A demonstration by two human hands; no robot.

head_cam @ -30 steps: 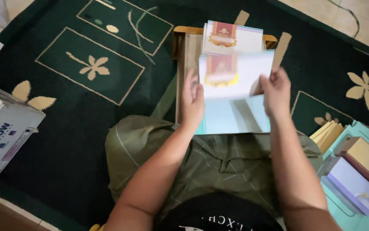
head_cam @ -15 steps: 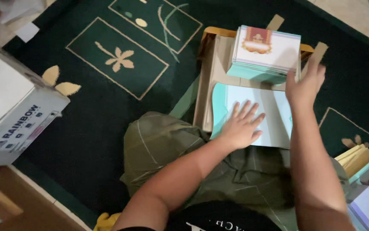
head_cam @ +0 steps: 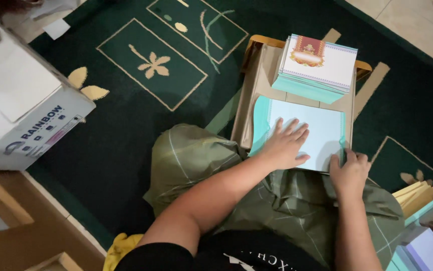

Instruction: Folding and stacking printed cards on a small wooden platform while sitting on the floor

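My left hand lies flat, fingers spread, on a pale blue sheet with a teal border. That sheet rests on a low tan board in front of my knees. My right hand pinches the sheet's near right corner, its fingers curled over the edge. Just beyond the sheet, on the same board, sits a thick stack of cards with a red and gold emblem on the top card and teal edges. Neither hand touches the stack.
A dark green carpet with cream flower patterns covers the floor. A white cardboard box stands at the left. Stacks of yellow, teal and lilac paper lie at the lower right. Wooden furniture fills the lower left.
The emblem card I held up now lies on the far stack. My left hand moved down flat onto the blue sheet, and my right hand came down to its near right corner.
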